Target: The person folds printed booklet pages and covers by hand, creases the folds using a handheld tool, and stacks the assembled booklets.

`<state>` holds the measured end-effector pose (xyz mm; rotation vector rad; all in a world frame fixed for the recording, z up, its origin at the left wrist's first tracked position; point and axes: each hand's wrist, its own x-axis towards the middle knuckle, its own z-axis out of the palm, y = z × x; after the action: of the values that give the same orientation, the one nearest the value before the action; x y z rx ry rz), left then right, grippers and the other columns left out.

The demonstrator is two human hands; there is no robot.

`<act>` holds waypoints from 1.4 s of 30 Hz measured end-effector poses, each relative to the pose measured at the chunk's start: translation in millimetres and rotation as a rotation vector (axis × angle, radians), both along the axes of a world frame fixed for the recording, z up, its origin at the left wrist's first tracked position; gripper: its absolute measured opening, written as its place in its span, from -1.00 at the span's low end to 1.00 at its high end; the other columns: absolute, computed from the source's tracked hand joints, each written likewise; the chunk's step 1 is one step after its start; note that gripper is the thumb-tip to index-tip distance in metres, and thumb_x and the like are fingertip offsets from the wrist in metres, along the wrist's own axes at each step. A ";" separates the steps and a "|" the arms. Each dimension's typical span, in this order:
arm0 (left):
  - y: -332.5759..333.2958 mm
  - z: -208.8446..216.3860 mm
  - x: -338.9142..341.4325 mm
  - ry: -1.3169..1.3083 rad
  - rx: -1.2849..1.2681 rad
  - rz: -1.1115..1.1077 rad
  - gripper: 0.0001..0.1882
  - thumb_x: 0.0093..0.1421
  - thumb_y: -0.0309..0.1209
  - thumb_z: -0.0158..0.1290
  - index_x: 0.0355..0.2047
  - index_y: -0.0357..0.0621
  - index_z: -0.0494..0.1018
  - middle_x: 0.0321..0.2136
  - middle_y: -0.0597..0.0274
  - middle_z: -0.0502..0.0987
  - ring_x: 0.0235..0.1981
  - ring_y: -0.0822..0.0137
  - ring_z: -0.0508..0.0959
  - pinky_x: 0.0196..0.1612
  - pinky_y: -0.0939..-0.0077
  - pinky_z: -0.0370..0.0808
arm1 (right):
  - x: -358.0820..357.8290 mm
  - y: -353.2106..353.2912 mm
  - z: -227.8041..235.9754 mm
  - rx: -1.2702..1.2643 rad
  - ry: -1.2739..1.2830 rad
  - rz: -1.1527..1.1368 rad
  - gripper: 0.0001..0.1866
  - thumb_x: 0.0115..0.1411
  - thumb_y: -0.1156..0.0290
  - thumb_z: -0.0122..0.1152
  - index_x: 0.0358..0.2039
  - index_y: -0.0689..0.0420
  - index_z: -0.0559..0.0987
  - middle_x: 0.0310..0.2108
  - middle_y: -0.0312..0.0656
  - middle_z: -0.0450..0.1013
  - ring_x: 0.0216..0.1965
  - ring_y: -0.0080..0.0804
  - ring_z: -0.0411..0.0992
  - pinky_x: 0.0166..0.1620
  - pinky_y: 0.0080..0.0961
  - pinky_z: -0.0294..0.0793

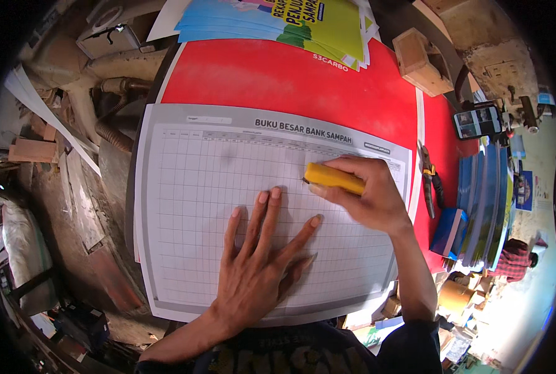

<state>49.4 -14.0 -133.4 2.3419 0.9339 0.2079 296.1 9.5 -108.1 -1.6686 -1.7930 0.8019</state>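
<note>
A large white sheet (190, 249) printed with a grey-bordered grid lies over a red sheet (228, 71). My left hand (253, 268) rests flat on the grid with its fingers spread, holding nothing. To its upper right, my right hand (371, 193) is closed around a yellow hand tool (335, 178). This tool is thick and block-like, with a small dark tip pointing left onto the paper, like a utility knife; its exact kind is not clear. My fingers hide its rear end. The white sheet's near edge runs close to my body.
Colourful printed sheets (334, 31) lie stacked at the far edge. On the right are a wooden box (421, 62), a phone (477, 121), pliers (429, 181), a blue box (449, 232) and a pile of booklets (480, 199). Wood scraps (38, 149) and a ribbed hose (112, 134) are at left.
</note>
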 end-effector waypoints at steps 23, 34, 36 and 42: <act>-3.7 -11.3 -2.5 -0.057 0.045 0.039 -0.36 0.32 0.06 0.10 0.40 0.57 0.29 0.54 -0.04 -0.15 0.57 0.01 -0.18 0.53 -0.21 -0.28 | -12.7 -8.7 9.8 0.166 -0.255 0.126 -0.70 0.12 0.53 0.46 -0.12 0.23 0.63 -0.22 -0.13 0.56 -0.26 -0.18 0.61 -0.21 -0.37 0.62; -4.6 -12.2 -2.9 -0.061 0.038 0.023 -0.38 0.34 0.02 0.10 0.40 0.55 0.29 0.55 -0.08 -0.20 0.57 0.00 -0.18 0.52 -0.23 -0.27 | -3.7 -10.4 -2.7 0.256 -0.437 0.239 -0.60 0.10 0.56 0.43 -0.02 0.18 0.59 -0.17 -0.18 0.54 -0.24 -0.18 0.62 -0.17 -0.31 0.66; -4.7 -12.5 -3.1 -0.044 0.038 0.011 -0.37 0.33 0.01 0.11 0.40 0.52 0.29 0.54 -0.10 -0.21 0.57 -0.02 -0.19 0.52 -0.23 -0.27 | -4.5 -9.7 -2.4 0.214 -0.331 0.205 -0.60 0.09 0.56 0.43 -0.02 0.18 0.59 -0.18 -0.18 0.54 -0.23 -0.18 0.62 -0.16 -0.31 0.66; -3.4 -5.7 -2.1 -0.048 0.042 0.007 -0.35 0.32 0.02 0.13 0.41 0.47 0.29 0.54 -0.14 -0.23 0.57 -0.05 -0.21 0.50 -0.25 -0.27 | -9.3 -15.2 -5.4 0.159 -0.167 0.069 -0.64 0.10 0.53 0.45 -0.06 0.15 0.63 -0.19 -0.16 0.54 -0.31 -0.21 0.60 -0.23 -0.40 0.66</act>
<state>47.4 -17.5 -139.1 2.3616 0.9231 0.2876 286.8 -5.7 -113.5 -1.6174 -1.9819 0.5457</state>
